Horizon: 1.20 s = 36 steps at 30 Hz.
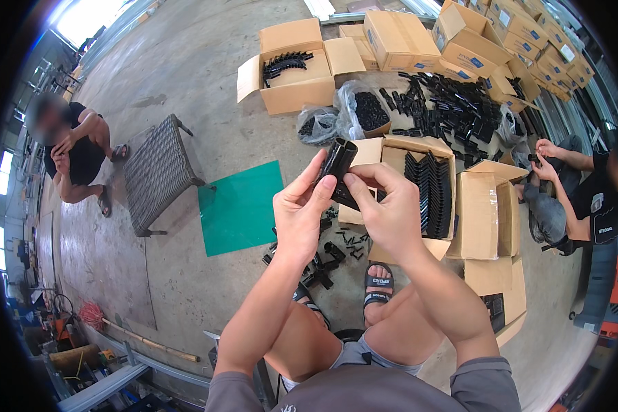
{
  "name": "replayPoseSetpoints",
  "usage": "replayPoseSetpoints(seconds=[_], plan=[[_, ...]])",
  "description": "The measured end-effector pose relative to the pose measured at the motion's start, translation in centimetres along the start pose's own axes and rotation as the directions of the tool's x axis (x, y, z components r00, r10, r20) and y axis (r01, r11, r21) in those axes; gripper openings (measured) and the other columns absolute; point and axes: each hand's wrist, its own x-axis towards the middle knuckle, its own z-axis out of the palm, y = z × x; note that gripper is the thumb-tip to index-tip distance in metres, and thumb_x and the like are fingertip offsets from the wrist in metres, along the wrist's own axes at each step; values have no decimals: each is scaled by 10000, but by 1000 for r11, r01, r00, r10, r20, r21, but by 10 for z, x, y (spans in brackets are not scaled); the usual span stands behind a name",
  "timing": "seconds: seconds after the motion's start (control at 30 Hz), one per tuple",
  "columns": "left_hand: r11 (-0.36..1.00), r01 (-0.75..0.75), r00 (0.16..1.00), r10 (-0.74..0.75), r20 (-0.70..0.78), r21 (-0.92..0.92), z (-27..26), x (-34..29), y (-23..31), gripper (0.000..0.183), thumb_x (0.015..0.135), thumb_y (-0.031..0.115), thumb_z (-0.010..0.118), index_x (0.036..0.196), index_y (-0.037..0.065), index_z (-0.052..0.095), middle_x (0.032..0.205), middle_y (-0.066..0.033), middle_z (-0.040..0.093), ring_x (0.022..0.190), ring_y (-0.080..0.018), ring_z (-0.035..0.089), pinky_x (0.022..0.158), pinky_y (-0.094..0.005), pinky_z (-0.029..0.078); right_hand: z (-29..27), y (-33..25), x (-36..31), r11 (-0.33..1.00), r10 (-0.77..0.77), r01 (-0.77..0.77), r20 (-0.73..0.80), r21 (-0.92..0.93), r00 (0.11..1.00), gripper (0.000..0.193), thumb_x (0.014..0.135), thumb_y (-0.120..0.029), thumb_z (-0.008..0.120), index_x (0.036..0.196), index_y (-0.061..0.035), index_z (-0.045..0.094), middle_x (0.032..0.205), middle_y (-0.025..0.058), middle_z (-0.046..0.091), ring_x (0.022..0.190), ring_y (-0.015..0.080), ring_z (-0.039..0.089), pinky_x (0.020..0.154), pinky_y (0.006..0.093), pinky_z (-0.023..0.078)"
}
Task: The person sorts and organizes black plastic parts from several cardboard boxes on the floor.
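In front of my chest I hold a black plastic pipe fitting [338,159], its open tube ends tilted up and away from me. My left hand [299,206] wraps its fingers and thumb round the left side of the fitting. From the right, my right hand [387,204] pinches its lower part, with the thumb laid against it; what the fingertips touch behind is hidden. Below my hands, loose black fittings [321,270] and small black pieces [354,242] lie on the floor. An open carton [448,150] with stacked rows of black fittings [427,192] stands just right of my hands.
A green sheet [240,209] and a woven table [159,175] are to the left, near a crouching person [72,147]. Ahead are a carton [299,96], plastic bags [350,110] and a fittings pile [453,110]. Another person [577,178] sits at right beside an open carton [479,213].
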Motion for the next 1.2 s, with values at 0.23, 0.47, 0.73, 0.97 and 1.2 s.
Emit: replayPoseSetpoints(seconds=[0.23,0.47,0.73,0.97,1.2], plan=[[984,-68,998,70,-5,167,-2,0,4,450,934,43,667,1367,6,549,1173,-29,654,975,-48,582,830,-201,487,5,0,1,995,-22,25,37,-100,999,127,897,-101,644,938,12,687,863,145,676,730,274,663,637,335,485],[983,-110,994,110,5,147,-1,-2,6,439,935,27,658,1359,-9,551,1166,-44,648,1030,-75,581,925,-227,467,9,-6,-4,984,143,-145,32,106,989,161,932,-122,636,957,29,682,854,140,717,751,169,693,652,294,503],[980,-112,994,111,19,163,0,-2,6,442,938,37,657,1363,-13,545,1156,-41,649,1019,-73,581,924,-229,467,9,-3,-4,974,186,-189,39,125,982,151,919,-104,651,965,36,685,871,134,722,780,178,700,692,298,516],[975,-114,993,114,9,192,-2,1,5,438,936,44,662,1359,0,556,1148,-38,655,1016,-68,578,918,-226,464,10,-12,-1,986,86,-83,11,-146,996,151,925,-101,632,971,34,680,866,147,693,771,261,691,690,332,514],[966,-141,990,141,19,217,-1,1,2,437,929,31,665,1352,-5,562,1132,-36,659,1000,-65,577,904,-222,463,14,5,-4,988,124,-124,2,92,992,164,934,-122,618,947,29,682,808,154,683,727,285,683,652,352,497]])
